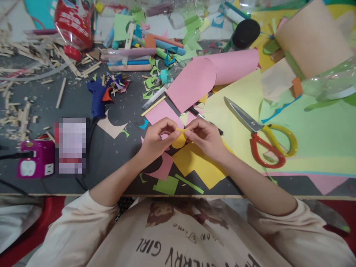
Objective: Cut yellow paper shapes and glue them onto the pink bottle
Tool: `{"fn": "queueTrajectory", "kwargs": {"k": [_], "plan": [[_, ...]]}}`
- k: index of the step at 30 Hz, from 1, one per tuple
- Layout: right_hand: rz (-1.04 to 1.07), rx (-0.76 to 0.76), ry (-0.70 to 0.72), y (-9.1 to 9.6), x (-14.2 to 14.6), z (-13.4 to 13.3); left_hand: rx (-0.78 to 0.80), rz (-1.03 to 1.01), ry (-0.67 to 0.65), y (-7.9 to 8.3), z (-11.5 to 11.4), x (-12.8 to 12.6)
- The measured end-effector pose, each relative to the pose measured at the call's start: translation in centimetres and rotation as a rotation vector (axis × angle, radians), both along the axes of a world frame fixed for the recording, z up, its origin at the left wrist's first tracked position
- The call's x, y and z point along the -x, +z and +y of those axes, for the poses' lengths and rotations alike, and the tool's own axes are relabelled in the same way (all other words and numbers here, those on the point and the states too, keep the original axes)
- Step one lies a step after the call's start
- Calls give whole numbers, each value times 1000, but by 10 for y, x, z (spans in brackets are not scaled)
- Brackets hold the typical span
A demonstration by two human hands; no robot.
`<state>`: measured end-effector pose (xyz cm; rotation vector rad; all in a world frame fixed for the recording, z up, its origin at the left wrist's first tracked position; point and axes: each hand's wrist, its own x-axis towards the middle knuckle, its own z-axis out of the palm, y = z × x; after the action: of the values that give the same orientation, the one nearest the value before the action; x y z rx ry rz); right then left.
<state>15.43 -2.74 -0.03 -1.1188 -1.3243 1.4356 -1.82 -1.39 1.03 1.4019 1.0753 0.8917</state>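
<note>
My left hand (158,138) and my right hand (205,136) meet over the dark table (69,111), both pinching a small round piece of yellow paper (179,140) between thumb and fingers. The piece curls between the two hands. Under them lie a larger yellow paper scrap (198,163) and pink scraps (164,167). A pair of scissors (261,131) with red and yellow handles rests on a pale yellow sheet just right of my right hand.
Pink rolled paper (222,68) lies behind my hands. A blue glue gun (97,98), a purple power socket (35,159), wooden sticks (33,55), coloured paper rolls (144,55), a black cap (246,33), a cardboard tube (311,37) and a clear plastic bottle (328,83) crowd the table.
</note>
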Motion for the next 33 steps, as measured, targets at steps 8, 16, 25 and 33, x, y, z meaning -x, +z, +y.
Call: {"fn": "queueTrajectory", "kwargs": {"k": [8,16,25,33], "plan": [[-74,-110,38,-2,1,-1,-38,2,-54,0,-1,0],[-51,-73,17,0,0,-1,92,-48,-15,0,-3,1],[-19,-60,11,2,-2,1,133,-8,43,3,-1,0],[-24,-66,27,1,-3,2,117,83,82,3,1,-3]]}}
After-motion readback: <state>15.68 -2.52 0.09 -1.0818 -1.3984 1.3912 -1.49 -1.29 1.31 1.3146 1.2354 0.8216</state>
